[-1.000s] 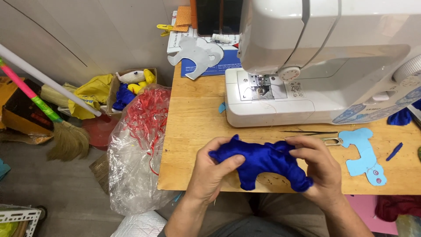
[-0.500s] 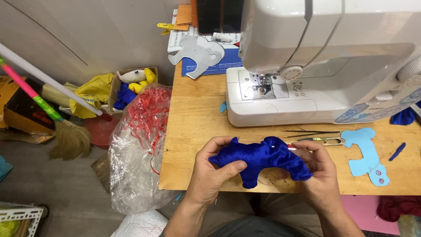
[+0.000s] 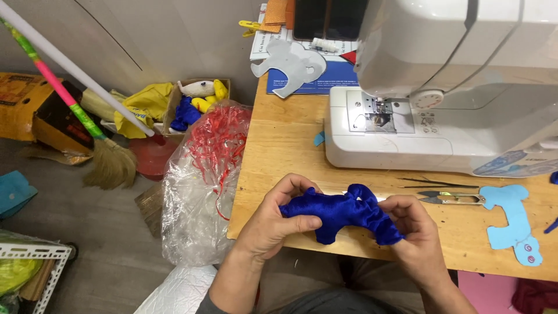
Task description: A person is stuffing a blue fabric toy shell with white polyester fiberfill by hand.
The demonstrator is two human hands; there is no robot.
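Note:
I hold a dark blue velvet animal-shaped fabric piece (image 3: 343, 214) over the near edge of the wooden table (image 3: 285, 145). My left hand (image 3: 276, 221) pinches its left end between thumb and fingers. My right hand (image 3: 412, 229) grips its bunched right end. A white sewing machine (image 3: 453, 104) stands on the table just beyond my hands. Small thread snips (image 3: 450, 198) and thin tweezers (image 3: 433, 184) lie to the right of the fabric.
A light blue paper pattern (image 3: 511, 224) lies at the right, a grey one (image 3: 290, 67) at the back. A clear plastic bag with red string (image 3: 203, 174) leans on the table's left side. A broom (image 3: 87, 116) and a box of soft toys (image 3: 195, 99) sit on the floor.
Both hands have squeezed the blue fabric into a more bunched shape and brought it slightly nearer to me; the right end is now crumpled in my right hand.

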